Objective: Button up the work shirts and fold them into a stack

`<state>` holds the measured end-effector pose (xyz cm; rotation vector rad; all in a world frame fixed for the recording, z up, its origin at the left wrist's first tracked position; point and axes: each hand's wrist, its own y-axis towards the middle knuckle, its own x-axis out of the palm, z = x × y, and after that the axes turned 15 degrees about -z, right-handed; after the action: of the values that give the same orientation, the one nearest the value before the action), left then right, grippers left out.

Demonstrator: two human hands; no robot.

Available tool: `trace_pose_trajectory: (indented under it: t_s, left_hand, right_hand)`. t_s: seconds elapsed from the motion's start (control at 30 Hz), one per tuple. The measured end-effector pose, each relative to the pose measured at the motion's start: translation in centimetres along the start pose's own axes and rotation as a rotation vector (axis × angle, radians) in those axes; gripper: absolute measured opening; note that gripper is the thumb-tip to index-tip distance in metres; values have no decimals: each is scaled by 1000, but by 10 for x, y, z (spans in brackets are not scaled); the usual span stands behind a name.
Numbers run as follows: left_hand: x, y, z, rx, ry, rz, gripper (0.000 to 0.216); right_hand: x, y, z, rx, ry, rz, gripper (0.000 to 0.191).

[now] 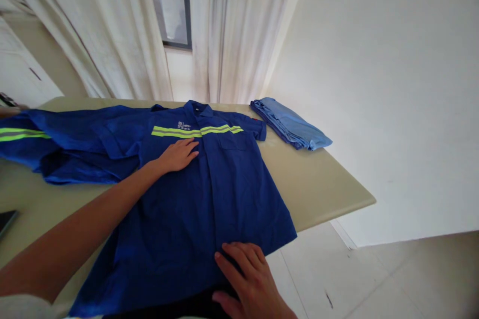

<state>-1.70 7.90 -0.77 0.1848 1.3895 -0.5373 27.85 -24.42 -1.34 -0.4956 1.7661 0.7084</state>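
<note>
A dark blue short-sleeved work shirt lies spread front side up, its collar at the far side. A yellow-green and grey reflective band crosses its chest, and white lettering shows above the band. My left hand rests flat on the chest, just below the band, with fingers stretched out. Near the bottom hem, my right hand touches the fabric with its fingers apart and its thumb spread away. Another blue garment with a reflective band lies crumpled at the left, against the shirt's side.
The pale table has its right corner near a white wall. A folded stack of light and dark blue clothes lies at the far right. A dark flat object shows at the left edge. Curtains hang behind the table.
</note>
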Motion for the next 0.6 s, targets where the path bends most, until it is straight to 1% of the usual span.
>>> trace_pose_trajectory:
  t_s: [0.03,0.1,0.13,0.17,0.23,0.27,0.3,0.33,0.37,0.4,0.43,0.5,0.53,0.57,0.6]
  left_hand:
    - [-2,-14,-4,-36,4,-9,65]
    - [-4,-53,-12,-109,-20,-9,67]
    - [-4,-78,-13,-133,-50,2,69]
    - [-3,-106,-13,-142,-88,17,71]
    - [2,-168,-5,-78,-163,19,78]
    - [8,-199,1,-34,-180,-7,86]
    - [15,-229,9,15,-177,-61,103]
    - [25,-255,17,38,-168,-89,117]
    - [36,-276,24,25,-153,-96,121]
    - [49,-293,29,-20,-150,-45,117]
    - [62,-305,32,-81,-170,36,108]
    - [90,-317,32,-209,-240,207,93]
    - [103,-320,28,-277,-270,289,91]
    - [114,-323,24,-342,-277,360,92]
    - [124,-326,19,-380,-246,383,96]
  right_hand:
    - [1,0,0,-7,-25,2,48]
    - [4,1,2,-29,-61,27,41]
    - [6,1,3,-36,-57,44,39]
    - [8,2,3,-42,-36,68,41]
    - [10,4,3,-32,48,135,47]
    - [10,6,3,-8,100,174,49]
    - [9,7,3,25,148,218,51]
    - [8,8,3,52,180,257,53]
    - [5,9,4,58,193,278,55]
    - [3,9,6,37,177,275,56]
    - [0,8,11,-4,133,254,58]
    - [-5,2,25,-65,2,197,64]
    - [-6,-3,34,-47,-63,185,68]
    - [-7,-10,45,19,-115,199,72]
    - [-8,-17,56,127,-146,232,76]
